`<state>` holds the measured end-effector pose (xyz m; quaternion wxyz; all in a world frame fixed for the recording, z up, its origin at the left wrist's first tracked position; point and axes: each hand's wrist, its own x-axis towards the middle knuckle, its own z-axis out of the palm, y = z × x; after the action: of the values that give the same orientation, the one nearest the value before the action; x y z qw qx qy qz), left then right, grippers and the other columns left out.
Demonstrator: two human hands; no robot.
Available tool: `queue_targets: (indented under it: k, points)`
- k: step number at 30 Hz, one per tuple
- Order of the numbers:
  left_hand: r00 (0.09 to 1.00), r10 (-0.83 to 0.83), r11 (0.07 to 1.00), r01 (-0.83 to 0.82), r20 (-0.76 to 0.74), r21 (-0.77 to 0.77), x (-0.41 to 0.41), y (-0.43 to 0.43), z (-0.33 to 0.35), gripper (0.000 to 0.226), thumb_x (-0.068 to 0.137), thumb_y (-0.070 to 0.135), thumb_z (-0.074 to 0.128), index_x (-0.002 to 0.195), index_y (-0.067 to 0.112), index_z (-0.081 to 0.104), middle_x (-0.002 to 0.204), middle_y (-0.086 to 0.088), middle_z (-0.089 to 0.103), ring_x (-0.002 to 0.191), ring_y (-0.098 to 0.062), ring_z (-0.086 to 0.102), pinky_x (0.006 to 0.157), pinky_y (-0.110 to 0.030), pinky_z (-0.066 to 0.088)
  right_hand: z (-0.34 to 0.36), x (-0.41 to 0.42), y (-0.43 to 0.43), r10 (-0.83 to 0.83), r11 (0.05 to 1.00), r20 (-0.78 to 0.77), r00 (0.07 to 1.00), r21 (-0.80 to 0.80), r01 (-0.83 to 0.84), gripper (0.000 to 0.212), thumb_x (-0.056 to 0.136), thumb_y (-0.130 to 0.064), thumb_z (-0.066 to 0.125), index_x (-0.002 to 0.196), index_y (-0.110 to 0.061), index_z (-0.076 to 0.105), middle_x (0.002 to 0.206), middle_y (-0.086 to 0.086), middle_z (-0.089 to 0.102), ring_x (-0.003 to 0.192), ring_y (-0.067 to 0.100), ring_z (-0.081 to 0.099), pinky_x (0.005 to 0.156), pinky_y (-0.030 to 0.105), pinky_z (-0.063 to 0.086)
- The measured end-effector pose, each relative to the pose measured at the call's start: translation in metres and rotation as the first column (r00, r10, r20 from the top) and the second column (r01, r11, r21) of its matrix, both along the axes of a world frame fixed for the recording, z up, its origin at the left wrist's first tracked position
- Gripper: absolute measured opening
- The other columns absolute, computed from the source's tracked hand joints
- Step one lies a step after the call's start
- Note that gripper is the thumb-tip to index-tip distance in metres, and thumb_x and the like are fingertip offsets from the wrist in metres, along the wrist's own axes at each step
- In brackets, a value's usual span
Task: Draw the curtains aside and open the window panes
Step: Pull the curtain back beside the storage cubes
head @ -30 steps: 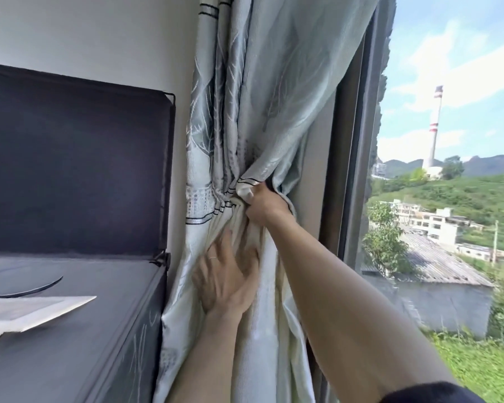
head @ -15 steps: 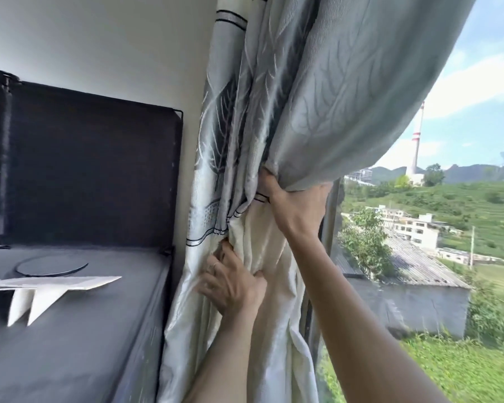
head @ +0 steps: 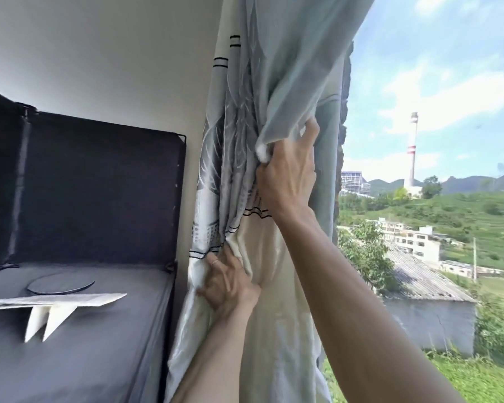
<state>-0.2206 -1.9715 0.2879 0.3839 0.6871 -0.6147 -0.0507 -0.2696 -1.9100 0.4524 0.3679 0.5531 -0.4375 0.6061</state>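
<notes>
**Curtain bunched at the window's left edge**

Watching remotely through the head camera, I see the pale green curtain (head: 274,82) gathered against the wall at the left side of the window (head: 434,68). The right hand (head: 288,175) is clenched high on one fold, and cloth bulges from the fist. Lower down, the left hand (head: 227,283) lies on the cream folds, but I cannot tell whether it pinches them. Beyond the curtain are blue sky, a striped chimney (head: 413,152) and rooftops. At left, a dark fabric cabinet (head: 99,184) carries a folded white paper (head: 56,301) and a round disc (head: 60,283).
</notes>
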Motion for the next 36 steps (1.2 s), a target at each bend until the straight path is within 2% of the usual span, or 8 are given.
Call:
queue_targets:
  k: [8,14,20,25,28,30,33,36]
  points:
    - [0.998,-0.006,0.997,0.001,0.064,0.073,-0.01,-0.047,0.041,0.096,0.088,0.02,0.065,0.151,0.023,-0.008,0.151,-0.016,0.019,0.12,-0.039,0.055,0.097,-0.07,0.038,0.029,0.003,-0.082,-0.118,0.973,-0.012,0.993,0.198,0.118,0.066,0.088,0.0,0.047,0.141,-0.038,0.034,0.149,0.011,0.019,0.112,0.042,0.044,0.064,0.039,0.039]
    - [0.989,-0.024,0.994,0.008,0.146,0.109,-0.005,-0.087,0.099,0.105,0.089,0.019,0.06,0.151,0.028,-0.024,0.152,-0.009,0.038,0.132,-0.035,0.045,0.099,-0.059,0.043,0.035,-0.012,-0.126,-0.144,0.977,0.027,0.989,0.162,0.137,0.067,0.087,-0.001,0.048,0.143,-0.036,0.035,0.147,0.013,0.024,0.104,0.043,0.05,0.062,0.04,0.037]
    - [0.968,-0.076,0.997,0.074,0.239,0.016,0.012,-0.089,0.109,0.099,0.087,0.024,0.062,0.151,0.032,-0.013,0.139,-0.009,0.051,0.121,-0.033,0.054,0.094,-0.049,0.048,0.087,-0.046,-0.167,-0.004,0.82,0.03,1.0,0.572,-0.014,0.053,0.092,-0.024,0.05,0.144,-0.017,0.043,0.146,0.014,0.045,0.137,0.036,0.039,0.114,0.037,0.033]
    - [0.961,-0.236,0.968,0.245,0.143,-0.047,0.025,-0.072,0.109,0.097,0.086,0.029,0.06,0.153,0.04,-0.009,0.153,-0.011,0.032,0.132,-0.037,0.045,0.101,-0.052,0.045,0.034,-0.033,-0.155,0.077,0.743,0.014,0.997,0.666,-0.067,0.097,0.076,-0.016,0.061,0.157,-0.024,0.007,0.163,0.014,-0.007,0.144,0.04,0.026,0.116,0.044,0.032]
    - [0.956,-0.283,0.958,0.286,0.077,-0.03,0.032,-0.07,0.1,0.1,0.086,0.032,0.059,0.151,0.04,-0.017,0.161,-0.012,0.017,0.138,-0.039,0.038,0.105,-0.052,0.042,0.016,-0.03,-0.148,0.235,0.745,0.123,0.964,0.614,-0.26,0.094,0.069,-0.02,0.059,0.153,-0.023,0.018,0.155,0.015,0.023,0.128,0.04,0.045,0.105,0.044,0.043]
    - [0.958,-0.275,0.958,0.28,0.085,-0.055,0.038,-0.067,0.094,0.1,0.088,0.035,0.061,0.151,0.038,-0.017,0.161,-0.013,0.013,0.137,-0.041,0.038,0.104,-0.052,0.043,0.001,-0.034,-0.136,0.335,0.759,0.238,0.912,0.505,-0.411,0.073,0.076,-0.018,0.062,0.144,-0.019,0.036,0.127,0.006,0.053,0.118,0.032,0.052,0.094,0.031,0.043]
    - [0.964,-0.224,0.954,0.247,0.144,-0.168,0.045,-0.055,0.088,0.1,0.087,0.041,0.064,0.152,0.033,-0.011,0.156,-0.014,0.014,0.129,-0.042,0.045,0.098,-0.049,0.045,-0.029,-0.04,-0.122,0.396,0.855,0.201,0.896,0.275,-0.439,0.053,0.084,-0.022,0.062,0.135,-0.015,0.048,0.131,0.006,0.053,0.128,0.025,0.043,0.101,0.019,0.031]
    - [0.956,-0.121,0.928,0.205,0.268,-0.313,0.043,-0.045,0.088,0.106,0.083,0.044,0.065,0.152,0.031,-0.015,0.159,-0.013,-0.002,0.127,-0.041,0.042,0.101,-0.048,0.04,-0.047,-0.048,-0.125,0.213,0.946,0.119,0.97,0.224,-0.235,0.061,0.09,-0.041,0.048,0.149,-0.028,0.036,0.156,0.002,0.034,0.147,0.022,0.016,0.121,0.034,0.017]
